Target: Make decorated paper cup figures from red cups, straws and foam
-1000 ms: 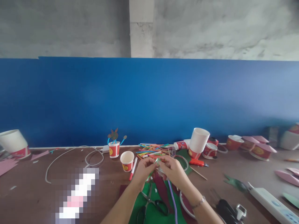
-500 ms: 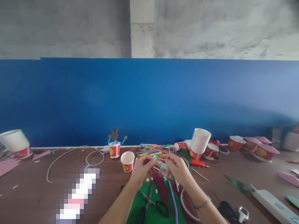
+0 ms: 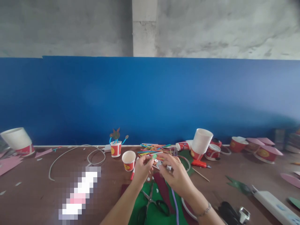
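Between the fingertips of my left hand [image 3: 143, 170] is a small green piece [image 3: 154, 156]. Close beside it on the right, my right hand [image 3: 174, 170] has its fingers curled around something small and whitish that I cannot make out. Black-handled scissors [image 3: 150, 201] lie spread on green paper [image 3: 138, 206] below my hands, next to a dark red strip [image 3: 161, 184] and a purple pipe cleaner [image 3: 175, 204]. Colourful sticks [image 3: 150, 150] are heaped behind my hands. An upright paper cup [image 3: 128, 161] stands left of them.
A decorated cup [image 3: 116, 149] stands at the back with a white cable [image 3: 67, 151] to its left. Stacked cups [image 3: 201, 143], an orange cutter [image 3: 199, 163] and pink-topped cups [image 3: 267, 153] are on the right. A white power strip [image 3: 276, 206] lies at the front right.
My right hand has turned, and the clear tape roll seen under its fingers is now hidden. The green piece remains at my left fingertips. The view has shifted slightly.
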Tool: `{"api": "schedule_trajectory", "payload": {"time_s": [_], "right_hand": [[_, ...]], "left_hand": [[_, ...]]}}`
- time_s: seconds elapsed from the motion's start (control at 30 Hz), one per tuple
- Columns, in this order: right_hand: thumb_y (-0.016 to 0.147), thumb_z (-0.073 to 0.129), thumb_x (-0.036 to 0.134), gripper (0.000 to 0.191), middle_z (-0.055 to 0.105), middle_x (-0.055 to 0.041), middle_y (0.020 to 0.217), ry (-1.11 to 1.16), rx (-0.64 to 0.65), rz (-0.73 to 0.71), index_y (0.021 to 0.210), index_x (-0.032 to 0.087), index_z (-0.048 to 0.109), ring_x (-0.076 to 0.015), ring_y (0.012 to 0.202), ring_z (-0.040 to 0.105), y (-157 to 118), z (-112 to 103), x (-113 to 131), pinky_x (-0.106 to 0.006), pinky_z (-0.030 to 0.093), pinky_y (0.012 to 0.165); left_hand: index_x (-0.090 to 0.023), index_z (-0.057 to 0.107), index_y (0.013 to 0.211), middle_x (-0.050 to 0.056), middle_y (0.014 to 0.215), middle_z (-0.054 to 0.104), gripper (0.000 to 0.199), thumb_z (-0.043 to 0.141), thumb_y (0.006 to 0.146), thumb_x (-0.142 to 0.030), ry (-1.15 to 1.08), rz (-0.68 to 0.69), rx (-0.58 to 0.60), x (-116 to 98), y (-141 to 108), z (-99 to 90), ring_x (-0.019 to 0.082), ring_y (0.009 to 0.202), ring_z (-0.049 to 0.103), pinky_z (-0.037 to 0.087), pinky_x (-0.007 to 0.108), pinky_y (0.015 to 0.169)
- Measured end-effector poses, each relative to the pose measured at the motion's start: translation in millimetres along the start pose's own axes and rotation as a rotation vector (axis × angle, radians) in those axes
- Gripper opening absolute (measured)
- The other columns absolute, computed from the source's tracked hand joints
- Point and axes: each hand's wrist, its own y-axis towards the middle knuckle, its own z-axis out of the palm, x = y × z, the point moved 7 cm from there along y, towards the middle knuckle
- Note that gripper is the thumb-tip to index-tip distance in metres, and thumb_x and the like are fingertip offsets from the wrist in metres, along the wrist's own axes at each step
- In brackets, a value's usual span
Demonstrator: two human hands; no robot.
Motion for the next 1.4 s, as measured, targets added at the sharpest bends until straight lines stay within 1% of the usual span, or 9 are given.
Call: {"api": "schedule_trajectory", "payload": {"time_s": [0.13, 0.33, 0.43, 0.63, 0.8, 1.1, 1.23, 1.33, 1.4], "right_hand": [[0.083, 0.047, 0.024, 0.029, 0.064, 0.0032, 0.059, -0.029, -0.008, 0.019, 0.109, 0.021, 0.058, -0.0169, 0.065, 0.062, 4.5, -0.3, -8.2, -0.034, 0.044, 0.082], [0.081, 0.046, 0.024, 0.030, 0.066, 0.0026, 0.057, 0.000, -0.014, 0.038, 0.107, 0.020, 0.060, -0.0132, 0.049, 0.058, 7.2, 0.6, -16.2, -0.023, 0.045, 0.057], [0.081, 0.045, 0.024, 0.030, 0.066, 0.0025, 0.057, 0.026, 0.016, 0.056, 0.107, 0.020, 0.060, -0.0126, 0.047, 0.056, 7.6, 3.7, -19.7, -0.022, 0.044, 0.055], [0.082, 0.044, 0.024, 0.030, 0.066, 0.0016, 0.059, 0.034, 0.037, 0.072, 0.107, 0.019, 0.060, -0.0127, 0.048, 0.056, 8.0, 5.9, -25.1, -0.022, 0.043, 0.055], [0.081, 0.045, 0.024, 0.029, 0.065, 0.0016, 0.059, 0.001, 0.027, 0.051, 0.105, 0.019, 0.061, -0.0128, 0.050, 0.057, 8.3, 5.9, -26.7, -0.023, 0.043, 0.058], [0.083, 0.044, 0.024, 0.029, 0.064, 0.0014, 0.060, 0.004, 0.027, 0.077, 0.107, 0.020, 0.060, -0.0141, 0.054, 0.059, 6.3, 8.6, -29.8, -0.024, 0.045, 0.058], [0.085, 0.041, 0.023, 0.032, 0.064, 0.0012, 0.062, 0.030, 0.052, 0.075, 0.113, 0.020, 0.057, -0.0160, 0.062, 0.062, 6.1, 10.0, -28.6, -0.026, 0.046, 0.063], [0.086, 0.041, 0.022, 0.033, 0.065, 0.0009, 0.064, 0.019, 0.061, 0.076, 0.116, 0.020, 0.055, -0.0171, 0.067, 0.063, 5.9, 10.4, -28.8, -0.029, 0.047, 0.070], [0.087, 0.040, 0.023, 0.033, 0.065, 0.0005, 0.066, 0.007, 0.066, 0.076, 0.116, 0.020, 0.054, -0.0181, 0.071, 0.063, 5.6, 11.6, -29.8, -0.032, 0.046, 0.076]], "left_hand": [[-0.013, 0.062, 0.073, -0.004, 0.047, 0.055, 0.021, 0.063, 0.068, -0.034, -0.130, -0.038, 0.054, 1.4, 1.9, 1.5, 0.008, 0.041, 0.048, 0.036, 0.017, 0.040], [-0.013, 0.059, 0.081, -0.002, 0.060, 0.061, 0.031, 0.070, 0.061, -0.035, -0.276, -0.062, 0.071, 1.0, 2.1, 3.2, 0.007, 0.044, 0.051, 0.035, 0.017, 0.037], [-0.014, 0.057, 0.089, -0.002, 0.063, 0.061, 0.038, 0.072, 0.060, -0.034, -0.320, -0.073, 0.068, 2.0, 1.6, 3.6, 0.008, 0.044, 0.052, 0.035, 0.017, 0.037], [-0.016, 0.056, 0.086, -0.004, 0.061, 0.059, 0.037, 0.074, 0.060, -0.035, -0.356, -0.078, 0.084, 2.4, 0.8, 4.2, 0.008, 0.045, 0.053, 0.037, 0.017, 0.039], [-0.017, 0.055, 0.085, -0.006, 0.056, 0.056, 0.041, 0.076, 0.058, -0.041, -0.372, -0.079, 0.110, 2.1, 0.9, 6.4, 0.007, 0.041, 0.049, 0.034, 0.017, 0.037], [-0.015, 0.060, 0.097, -0.005, 0.060, 0.054, 0.043, 0.071, 0.065, -0.041, -0.370, -0.082, 0.283, -3.4, -7.7, 20.0, 0.003, 0.035, 0.037, 0.023, 0.018, 0.034], [-0.017, 0.060, 0.105, -0.002, 0.069, 0.058, 0.041, 0.070, 0.068, -0.031, -0.196, 0.039, 0.368, -8.1, -11.8, 25.6, 0.006, 0.045, 0.046, 0.035, 0.019, 0.042], [-0.018, 0.060, 0.109, 0.005, 0.085, 0.065, 0.035, 0.062, 0.074, -0.023, -0.045, 0.185, 0.362, -14.0, -14.4, 26.2, 0.012, 0.063, 0.056, 0.043, 0.021, 0.055], [-0.018, 0.060, 0.112, 0.006, 0.087, 0.066, 0.033, 0.054, 0.080, -0.022, 0.046, 0.242, 0.343, -17.1, -16.3, 25.9, 0.014, 0.066, 0.057, 0.045, 0.022, 0.058]]}}
